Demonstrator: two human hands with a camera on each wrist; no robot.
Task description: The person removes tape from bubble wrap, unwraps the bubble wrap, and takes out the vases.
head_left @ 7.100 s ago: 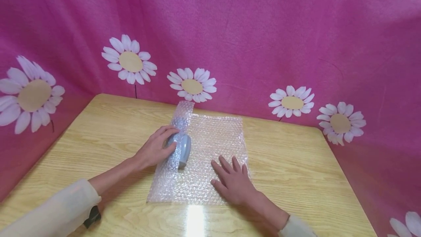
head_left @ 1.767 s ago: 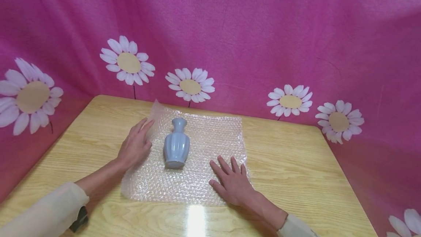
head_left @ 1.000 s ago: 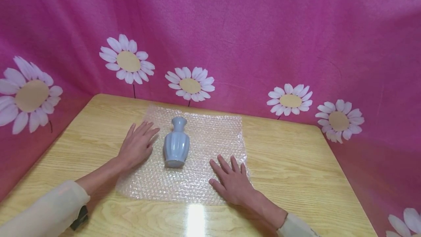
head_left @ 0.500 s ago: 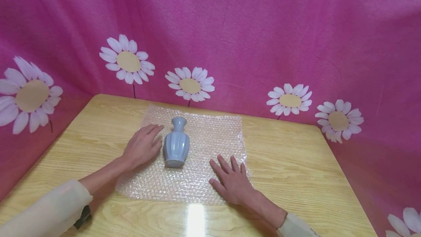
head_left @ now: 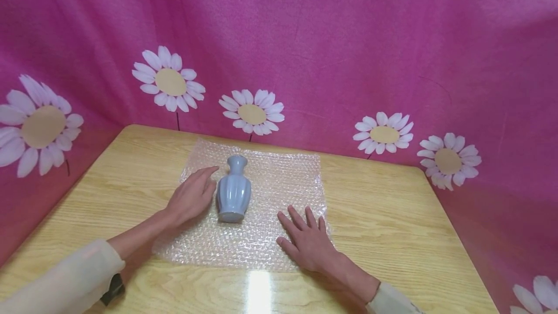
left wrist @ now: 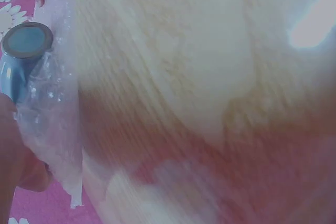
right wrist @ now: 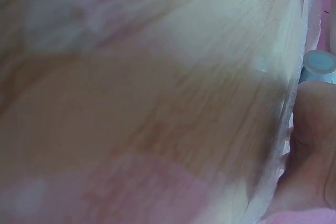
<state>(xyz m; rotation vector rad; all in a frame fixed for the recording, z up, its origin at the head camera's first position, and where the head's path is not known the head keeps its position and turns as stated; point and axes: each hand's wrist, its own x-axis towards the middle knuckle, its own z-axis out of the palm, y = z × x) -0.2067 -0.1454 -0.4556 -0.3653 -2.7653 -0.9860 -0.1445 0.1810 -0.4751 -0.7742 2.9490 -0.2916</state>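
A pale blue-grey vase [head_left: 234, 195] lies on its side on a sheet of bubble wrap [head_left: 266, 248], its neck toward the far edge. My left hand [head_left: 193, 195] is over the sheet's left part, fingers pointing at the vase and apart from it in the head view. Whether it touches the wrap cannot be told. My right hand [head_left: 308, 241] rests with spread fingers on the sheet's lower right part. In the left wrist view the vase's round base [left wrist: 27, 40] shows beside crinkled bubble wrap [left wrist: 47, 85]. The right wrist view catches the base [right wrist: 320, 61] behind my right hand.
The wooden table [head_left: 383, 236] extends around the sheet, with a bright light reflection near its front. A pink curtain [head_left: 322, 62] printed with large daisies encloses the back and sides. A dark object [head_left: 113, 290] sits under the left sleeve.
Earlier my left hand held the sheet's left side folded over the vase; the sheet has since been laid back flat. Lately that hand has shifted right, closer to the vase. My right hand stays put.
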